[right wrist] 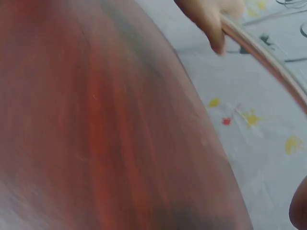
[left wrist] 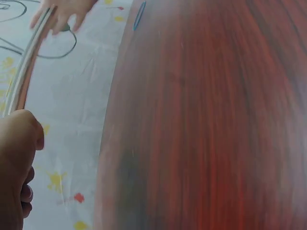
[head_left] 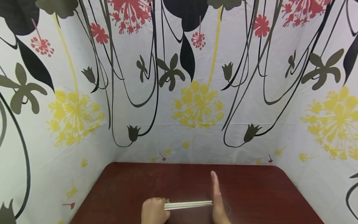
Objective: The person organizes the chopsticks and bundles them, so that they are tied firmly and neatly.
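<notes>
A small bundle of pale chopsticks (head_left: 188, 205) lies level above the table's near part. My left hand (head_left: 154, 211) grips it at one end, fingers curled round it. At the other end, my right hand (head_left: 217, 199) stands upright with straight fingers, its palm against or very near the stick tips. In the left wrist view the chopsticks (left wrist: 29, 62) run from the left fist (left wrist: 19, 148) to the spread right hand (left wrist: 62, 14). The right wrist view shows the chopsticks (right wrist: 268, 52), the left hand (right wrist: 206, 17) and only an edge of the right hand (right wrist: 300, 211).
A thin blue loop (left wrist: 139, 16) lies on the dark red wooden table (head_left: 134, 183), near its front edge. White cloth (head_left: 195, 143) printed with flowers hangs behind the table and along both sides.
</notes>
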Motion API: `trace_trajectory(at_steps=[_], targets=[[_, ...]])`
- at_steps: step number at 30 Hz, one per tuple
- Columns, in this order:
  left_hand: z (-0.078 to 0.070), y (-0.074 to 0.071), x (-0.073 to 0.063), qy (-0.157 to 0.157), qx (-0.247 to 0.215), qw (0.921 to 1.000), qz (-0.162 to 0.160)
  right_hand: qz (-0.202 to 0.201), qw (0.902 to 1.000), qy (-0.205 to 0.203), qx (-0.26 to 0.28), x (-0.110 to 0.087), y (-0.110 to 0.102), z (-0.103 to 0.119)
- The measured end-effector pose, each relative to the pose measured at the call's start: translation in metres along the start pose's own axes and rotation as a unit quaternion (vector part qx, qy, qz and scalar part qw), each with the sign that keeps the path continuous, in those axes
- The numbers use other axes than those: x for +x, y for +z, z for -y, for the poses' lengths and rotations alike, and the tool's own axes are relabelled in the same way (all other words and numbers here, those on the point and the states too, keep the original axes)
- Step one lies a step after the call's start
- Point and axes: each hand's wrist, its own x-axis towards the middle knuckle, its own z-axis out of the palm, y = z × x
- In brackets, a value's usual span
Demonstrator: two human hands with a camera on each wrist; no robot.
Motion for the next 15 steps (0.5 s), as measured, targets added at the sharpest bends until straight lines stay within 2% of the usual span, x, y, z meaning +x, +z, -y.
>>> trace_trajectory(at_steps=[2, 3, 9, 11, 15], targets=[[-0.0001, -0.0006, 0.0007, 0.008, 0.003, 1.0, 0.002, 0.017, 0.9989, 0.034, 0.027, -0.0004, -0.0012, 0.0008], [0.0001, -0.0016, 0.0007, 0.011, 0.004, 0.9999, 0.006, 0.025, 0.9986, 0.034, 0.033, -0.0006, -0.0014, 0.0001], [0.0002, -0.0035, 0.0, 0.007, 0.001, 0.9993, 0.036, 0.022, 0.9984, 0.018, 0.049, -0.0019, -0.0001, -0.003], [-0.0001, -0.0039, -0.0005, 0.008, 0.001, 0.9991, 0.041, 0.028, 0.9982, 0.021, 0.049, -0.0027, 0.0016, -0.003], [0.0012, -0.0076, -0.0053, 0.01, 0.0, 0.9988, 0.048, 0.045, 0.9985, 0.0, 0.031, -0.008, 0.0004, -0.0073]])
